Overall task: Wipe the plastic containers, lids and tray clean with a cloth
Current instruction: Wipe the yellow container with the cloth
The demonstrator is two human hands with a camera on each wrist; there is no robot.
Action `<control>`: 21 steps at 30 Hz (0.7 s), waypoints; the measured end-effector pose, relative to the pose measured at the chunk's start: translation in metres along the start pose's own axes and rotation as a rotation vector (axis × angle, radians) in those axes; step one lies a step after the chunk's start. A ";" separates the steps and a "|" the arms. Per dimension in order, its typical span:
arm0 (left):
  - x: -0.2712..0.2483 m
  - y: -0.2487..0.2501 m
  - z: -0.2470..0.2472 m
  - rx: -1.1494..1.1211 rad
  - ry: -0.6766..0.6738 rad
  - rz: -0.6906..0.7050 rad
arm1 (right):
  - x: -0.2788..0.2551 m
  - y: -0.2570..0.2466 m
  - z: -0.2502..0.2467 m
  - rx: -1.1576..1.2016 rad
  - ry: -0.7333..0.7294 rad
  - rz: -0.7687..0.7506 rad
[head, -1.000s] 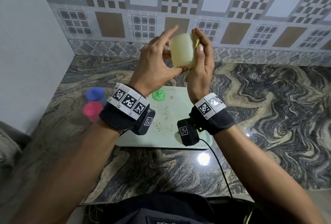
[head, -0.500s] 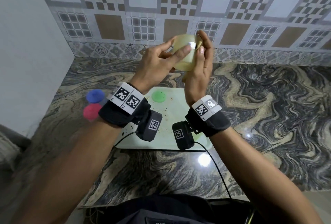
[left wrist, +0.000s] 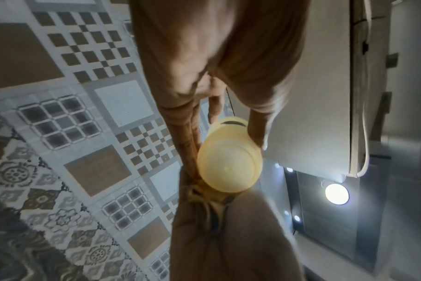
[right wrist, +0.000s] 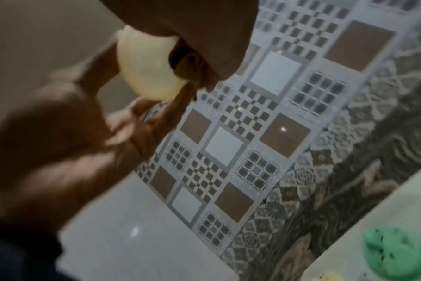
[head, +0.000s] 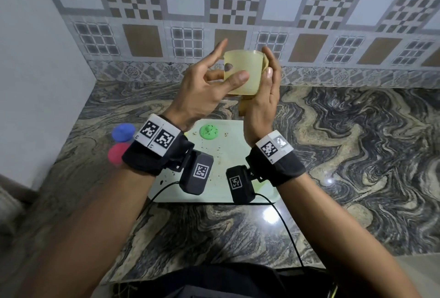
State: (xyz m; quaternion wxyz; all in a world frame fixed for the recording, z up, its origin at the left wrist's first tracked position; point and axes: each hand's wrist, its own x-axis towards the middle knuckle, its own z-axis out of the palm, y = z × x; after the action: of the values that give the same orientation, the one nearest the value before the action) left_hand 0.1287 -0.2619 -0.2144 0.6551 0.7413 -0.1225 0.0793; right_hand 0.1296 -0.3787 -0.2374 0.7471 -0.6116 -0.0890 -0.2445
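container (head: pixel 242 72), pale yellow plastic, is held up in front of the tiled wall, above the crumb-speckled tray (head: pixel 221 157) on the tabletop (head: pixel 357 143). left hand (head: pixel 202 93) pinches its wall with thumb and a finger inside, the other fingers spread, likely to steady and turn it. right hand (head: pixel 263 97) presses a yellowish cloth (head: pixel 244 107) against its side, fingers curled round it; most of the cloth is hidden. green lid (head: pixel 209 131) lies on the tray.
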 end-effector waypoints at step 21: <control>-0.004 -0.007 -0.019 -0.313 -0.162 -0.100 | 0.016 0.017 -0.025 -0.272 -0.366 -0.392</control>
State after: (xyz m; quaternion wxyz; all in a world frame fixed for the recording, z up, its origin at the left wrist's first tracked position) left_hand 0.1280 -0.2418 -0.2194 0.7538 0.6393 -0.1485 -0.0333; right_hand 0.1475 -0.4042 -0.2510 0.5686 -0.7111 -0.3051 -0.2791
